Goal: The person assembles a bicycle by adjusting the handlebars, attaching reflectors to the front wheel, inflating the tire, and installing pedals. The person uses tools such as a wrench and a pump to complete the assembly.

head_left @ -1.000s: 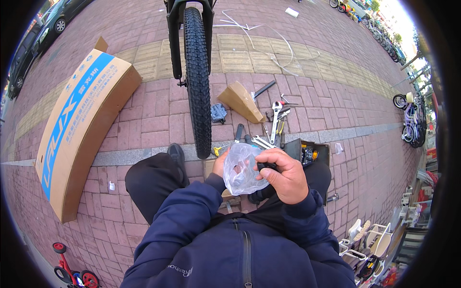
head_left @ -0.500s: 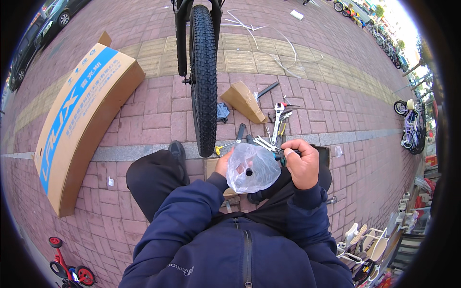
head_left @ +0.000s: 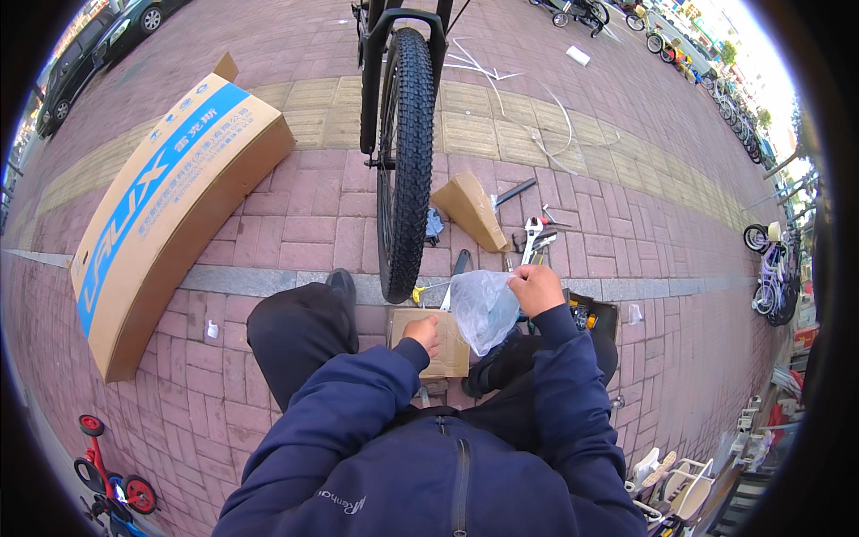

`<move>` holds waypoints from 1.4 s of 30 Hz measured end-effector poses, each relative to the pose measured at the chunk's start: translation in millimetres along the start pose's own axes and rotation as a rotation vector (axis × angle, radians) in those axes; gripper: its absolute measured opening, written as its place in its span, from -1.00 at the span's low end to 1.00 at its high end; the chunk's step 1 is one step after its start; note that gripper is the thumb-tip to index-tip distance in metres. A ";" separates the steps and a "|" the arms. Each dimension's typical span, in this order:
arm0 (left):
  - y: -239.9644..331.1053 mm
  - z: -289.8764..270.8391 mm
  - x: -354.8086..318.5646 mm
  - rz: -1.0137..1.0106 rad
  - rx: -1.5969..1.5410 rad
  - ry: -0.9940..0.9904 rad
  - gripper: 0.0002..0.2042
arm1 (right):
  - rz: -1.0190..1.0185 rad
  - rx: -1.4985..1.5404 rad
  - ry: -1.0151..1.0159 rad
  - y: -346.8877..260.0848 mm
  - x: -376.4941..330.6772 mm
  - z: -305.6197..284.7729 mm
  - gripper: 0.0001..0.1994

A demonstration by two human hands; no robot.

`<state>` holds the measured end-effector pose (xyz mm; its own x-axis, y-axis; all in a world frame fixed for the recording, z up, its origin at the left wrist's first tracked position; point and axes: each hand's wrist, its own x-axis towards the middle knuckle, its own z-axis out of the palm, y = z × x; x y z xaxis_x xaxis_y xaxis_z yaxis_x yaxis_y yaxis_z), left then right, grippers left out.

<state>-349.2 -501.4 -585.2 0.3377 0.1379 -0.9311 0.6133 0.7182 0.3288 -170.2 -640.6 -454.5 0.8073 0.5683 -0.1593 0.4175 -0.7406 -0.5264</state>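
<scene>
My right hand [head_left: 539,290] pinches the upper right edge of a clear plastic bag [head_left: 483,311], which hangs crumpled between my knees. Apart from the bag, my left hand [head_left: 421,335] is over a small cardboard box [head_left: 450,356]. Its fingers are partly hidden, so whether it holds anything does not show. Just beyond the hands stands the front wheel [head_left: 412,161] of a bicycle, its knobby black tyre upright under a black fork [head_left: 369,89]. A wrench [head_left: 531,238] and several other hand tools lie past the bag, partly covered by it.
A long cardboard box [head_left: 179,197] with a blue stripe lies at the left. Beyond the tools lies a folded cardboard piece [head_left: 472,210]. By my right knee is a dark tool case [head_left: 598,315]. A red child's bike [head_left: 112,474] stands at lower left, parked bikes [head_left: 771,268] at right.
My left hand has come off the plastic bag and moved down over the small box. My right hand now grips the bag, which has shifted right. A black round thing at the bag no longer shows.
</scene>
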 end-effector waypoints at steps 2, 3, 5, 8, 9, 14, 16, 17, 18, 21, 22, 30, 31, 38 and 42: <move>6.6 -14.0 -26.4 0.198 0.418 -0.064 -0.44 | 0.019 -0.049 0.009 16.4 18.7 10.3 -0.75; 5.6 -15.9 -45.0 0.331 0.558 -0.001 -0.42 | 0.046 -0.044 0.052 23.8 22.8 13.6 -0.75; -0.9 -15.4 -90.2 0.771 0.490 0.292 -0.38 | 0.025 -0.017 0.115 33.5 27.2 17.1 -0.74; 45.4 -29.2 -127.7 1.442 0.352 0.468 -0.36 | 0.137 0.289 -0.027 32.3 28.6 20.1 -0.74; 68.3 -32.2 -131.4 1.488 0.422 0.526 -0.34 | 0.211 0.470 -0.119 28.3 27.3 22.1 -0.75; 155.0 -40.4 -120.7 1.124 0.212 -0.142 -0.21 | 0.306 1.153 -0.378 -3.4 14.3 41.5 -0.79; 162.0 -40.9 -118.6 1.236 0.269 -0.061 -0.24 | 0.398 1.263 -0.436 -15.2 3.4 42.2 -0.78; 157.8 -40.0 -120.9 1.429 0.357 0.163 -0.26 | 0.438 1.316 -0.453 -21.9 -1.0 39.4 -0.77; 152.8 -38.4 -124.2 1.521 0.464 0.384 -0.29 | 0.337 1.373 -0.482 -29.8 -4.1 34.6 -0.76; 133.4 -35.6 -142.5 1.707 0.399 0.302 -0.59 | 0.253 1.365 -0.385 -64.6 -17.6 16.4 -0.67; 127.6 -34.9 -150.4 1.556 0.324 0.171 -0.66 | 0.072 1.272 -0.330 -80.0 -23.6 10.8 -0.67; 123.6 -52.2 -199.7 0.897 0.078 -0.478 -0.69 | -0.877 0.369 0.222 -163.4 -35.3 -12.4 -0.67; 128.7 -55.5 -201.1 0.860 0.108 -0.442 -0.71 | -0.923 0.354 0.234 -167.0 -31.6 -11.0 -0.67; 194.1 -94.4 -176.3 0.891 0.119 -0.231 -0.76 | -0.785 0.296 0.397 -159.5 5.5 -5.8 -0.65; 260.8 -122.5 -106.0 0.913 0.090 0.101 -0.74 | -0.544 0.364 0.301 -148.0 29.8 9.1 -0.32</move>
<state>-312.5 -245.2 -420.1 0.6563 0.6868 -0.3123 0.1945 0.2459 0.9496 -211.7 -510.8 -388.9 0.6262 0.6605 0.4142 0.6699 -0.1840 -0.7193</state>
